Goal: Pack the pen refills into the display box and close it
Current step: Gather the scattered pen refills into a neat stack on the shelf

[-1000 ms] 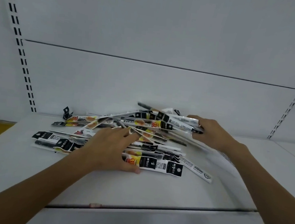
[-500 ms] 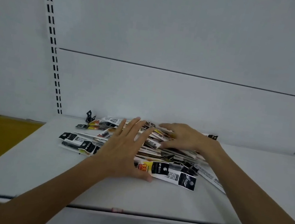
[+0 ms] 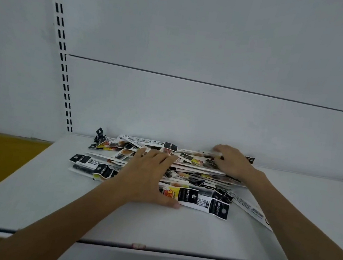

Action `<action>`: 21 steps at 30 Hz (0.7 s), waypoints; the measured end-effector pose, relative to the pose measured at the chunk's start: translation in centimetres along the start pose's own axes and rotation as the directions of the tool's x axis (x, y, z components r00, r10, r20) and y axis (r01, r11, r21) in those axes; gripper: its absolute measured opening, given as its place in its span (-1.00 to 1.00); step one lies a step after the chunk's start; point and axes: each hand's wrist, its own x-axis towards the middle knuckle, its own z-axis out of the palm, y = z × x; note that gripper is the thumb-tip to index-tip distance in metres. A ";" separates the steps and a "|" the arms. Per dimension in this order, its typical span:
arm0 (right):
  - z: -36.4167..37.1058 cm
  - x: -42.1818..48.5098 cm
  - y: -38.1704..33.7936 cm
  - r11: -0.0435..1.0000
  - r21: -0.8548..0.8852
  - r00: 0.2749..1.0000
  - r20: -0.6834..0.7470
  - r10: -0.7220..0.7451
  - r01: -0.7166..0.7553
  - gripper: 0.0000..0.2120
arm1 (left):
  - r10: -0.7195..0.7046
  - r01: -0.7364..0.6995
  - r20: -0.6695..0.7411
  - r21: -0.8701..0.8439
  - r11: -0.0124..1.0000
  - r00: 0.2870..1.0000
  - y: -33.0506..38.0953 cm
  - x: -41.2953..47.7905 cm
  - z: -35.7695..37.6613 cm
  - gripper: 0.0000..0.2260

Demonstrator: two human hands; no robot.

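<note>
**Hands tidy the heap**

On the white shelf (image 3: 69, 214), the left hand (image 3: 145, 178) lies flat with straight fingers, pressing on the pen refills (image 3: 200, 200). The heap sits mid-shelf, and no box shows. The long thin packs mostly run from 9 o'clock to 3 o'clock. Farther back, the right hand (image 3: 233, 163) has slid from the middle to the heap's 2 o'clock edge. Its fingers bend there, but it is too blurry to tell if they hold packs. The heap is likely being gathered, with packing not started.

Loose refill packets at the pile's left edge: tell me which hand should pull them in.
Left, most likely. The left hand lies flat on the pile beside those loose packets; the right hand sits at the pile's far right end, across it.
</note>
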 end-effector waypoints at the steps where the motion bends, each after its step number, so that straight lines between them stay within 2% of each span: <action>1: 0.5 0.1 0.6 0.998 -0.069 0.999 0.051 -0.002 0.005 -0.60 | 0.005 -0.005 -0.013 0.019 1.000 1.000 0.0 0.0 -0.1 0.03; 4: 1.2 0.6 0.9 0.975 -0.223 0.999 0.048 0.014 -0.003 -0.60 | 0.011 -0.010 -0.026 0.044 0.999 1.000 0.1 0.3 -0.4 -0.01; 8: 1.5 1.2 1.0 0.959 -0.284 1.000 0.006 0.015 -0.013 -0.60 | 0.009 -0.007 -0.042 0.054 0.999 0.999 0.4 0.4 -0.6 -0.11; 13: 1.8 1.6 1.1 0.979 -0.199 0.998 -0.034 -0.054 0.046 -0.71 | 0.007 -0.006 -0.027 0.038 0.999 1.000 0.3 0.4 -0.4 -0.12; 16: 1.8 2.0 0.5 0.973 -0.222 0.993 -0.087 -0.085 0.064 -0.73 | 0.004 -0.003 -0.019 0.028 1.000 1.000 0.2 0.4 -0.3 -0.12; 21: 2.0 2.0 0.5 0.981 -0.171 0.992 -0.066 -0.105 0.092 -0.74 | 0.005 -0.004 -0.020 0.029 1.000 1.000 0.2 0.4 -0.2 -0.11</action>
